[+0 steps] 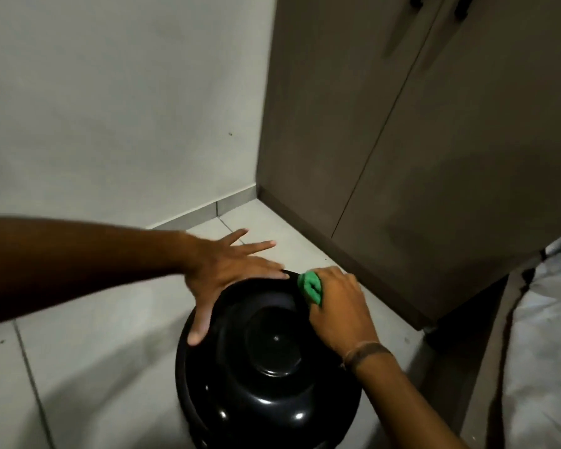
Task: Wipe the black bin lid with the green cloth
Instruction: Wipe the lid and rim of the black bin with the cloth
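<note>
Black bin lid (pixel 269 348) sits on its bin on the tiled floor (pixel 88 367), in the corner near the grey wall (pixel 110 108) and the brown cabinet (pixel 434 189) — glossy, domed, with a raised round centre. I have my left hand (pixel 221 270) spread flat over the far-left rim, fingers loose and splayed, gripping nothing, only steadying the lid. My right hand (pixel 340 312) is clenched round the green cloth (pixel 311 286), bunched and pressed against the far-right edge of the lid. I judge the wiping to be under way at the rim. Next I should draw the cloth round the edge and in across the dome — keeping the left palm down so the lid does not shift.
</note>
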